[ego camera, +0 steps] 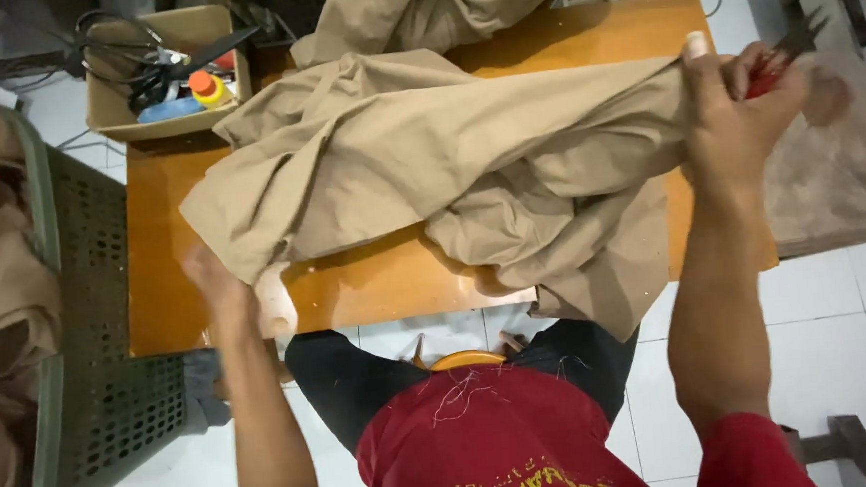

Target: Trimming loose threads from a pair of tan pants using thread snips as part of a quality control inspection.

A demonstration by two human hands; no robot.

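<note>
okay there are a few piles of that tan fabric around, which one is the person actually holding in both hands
The tan garment spread across the wooden table: the left hand and right hand grip its ends. The heaps in the green basket and at the table's far edge lie untouched.

White tiled floor (838,319); low orange wooden table (376,287); green perforated basket (102,394) left.
</note>
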